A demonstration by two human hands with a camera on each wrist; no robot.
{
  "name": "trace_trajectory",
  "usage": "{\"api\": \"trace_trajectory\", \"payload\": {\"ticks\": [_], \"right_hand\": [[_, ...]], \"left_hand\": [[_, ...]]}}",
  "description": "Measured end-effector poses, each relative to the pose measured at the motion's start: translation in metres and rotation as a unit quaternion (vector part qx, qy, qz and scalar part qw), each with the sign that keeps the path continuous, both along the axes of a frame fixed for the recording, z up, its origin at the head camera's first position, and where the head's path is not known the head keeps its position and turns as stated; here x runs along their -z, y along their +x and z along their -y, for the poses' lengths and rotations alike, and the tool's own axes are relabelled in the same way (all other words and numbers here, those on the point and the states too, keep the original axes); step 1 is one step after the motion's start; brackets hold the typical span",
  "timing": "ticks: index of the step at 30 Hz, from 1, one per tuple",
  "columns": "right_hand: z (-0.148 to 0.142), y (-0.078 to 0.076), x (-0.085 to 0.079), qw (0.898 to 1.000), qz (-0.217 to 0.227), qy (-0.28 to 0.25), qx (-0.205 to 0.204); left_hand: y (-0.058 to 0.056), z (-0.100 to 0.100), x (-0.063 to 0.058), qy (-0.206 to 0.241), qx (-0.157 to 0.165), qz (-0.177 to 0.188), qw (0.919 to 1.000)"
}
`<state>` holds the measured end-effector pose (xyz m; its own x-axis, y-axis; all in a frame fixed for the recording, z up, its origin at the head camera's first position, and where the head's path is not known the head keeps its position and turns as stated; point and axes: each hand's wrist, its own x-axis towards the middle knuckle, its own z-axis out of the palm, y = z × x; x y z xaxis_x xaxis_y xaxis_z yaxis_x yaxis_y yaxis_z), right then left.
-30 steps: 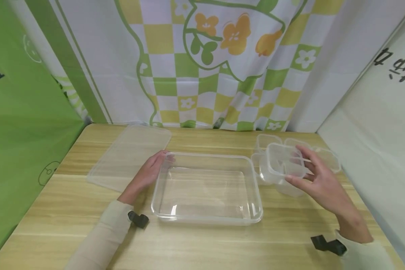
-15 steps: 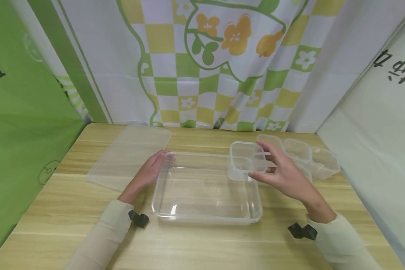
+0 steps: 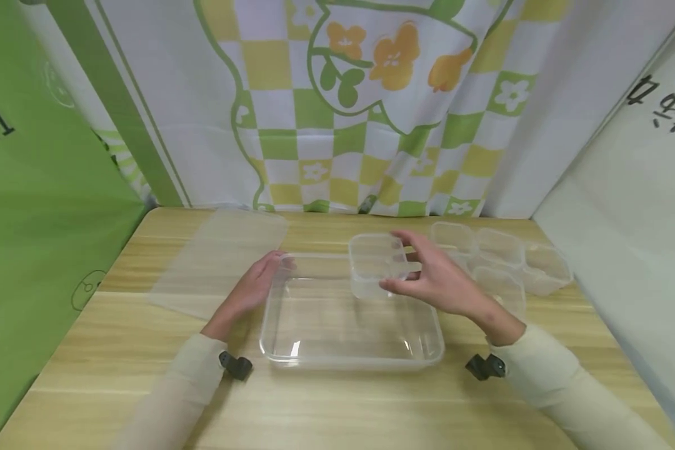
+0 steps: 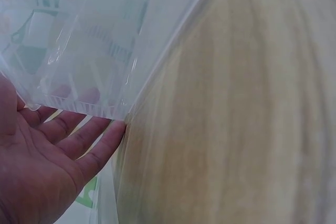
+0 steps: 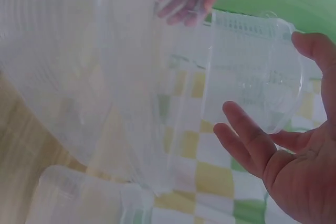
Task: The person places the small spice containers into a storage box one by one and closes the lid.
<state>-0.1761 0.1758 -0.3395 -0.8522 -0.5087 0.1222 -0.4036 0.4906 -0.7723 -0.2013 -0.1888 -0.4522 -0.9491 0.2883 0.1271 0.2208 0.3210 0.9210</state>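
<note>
1. At the far left of the pale wood-grain counter we see a flat, frosted, rectangular plastic lid. We judge it light and bendy, best lifted by two opposite edges.
2. Just right of it, our left hand lays nearly straight fingers against the far left corner of the large, clear, rectangular plastic box. We expect the box to be light and fairly stiff, quick to slide if bumped; a corner or the rim gives us the surest steadying point.
3. Our right hand pinches the small, clear, rounded-square plastic tub at its right end, thumb near, fingers far. The tub is over the far part of the box, right of its middle; we cannot tell whether they touch. It should feel very light, smooth and slippery, with thin walls that may flex, so a gentle pinch suits it.
4. Farther right, at least four matching small plastic tubs sit close together; their rims look the handiest hold.
</note>
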Motion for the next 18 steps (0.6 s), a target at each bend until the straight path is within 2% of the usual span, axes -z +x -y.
{"api": "trace_trajectory", "payload": {"ticks": [7, 14, 18], "right_hand": [[0.017, -0.009, -0.001, 0.999, 0.020, 0.031, -0.006], [0.037, -0.014, 0.004, 0.998, 0.055, 0.015, 0.011], [0.048, -0.016, 0.006, 0.997, 0.071, 0.021, 0.020]], "left_hand": [[0.000, -0.004, 0.002, 0.009, 0.003, -0.005, 0.9999], [-0.002, -0.002, 0.003, -0.007, 0.009, -0.024, 0.9996], [-0.002, -0.002, 0.001, -0.001, 0.014, -0.018, 0.9997]]}}
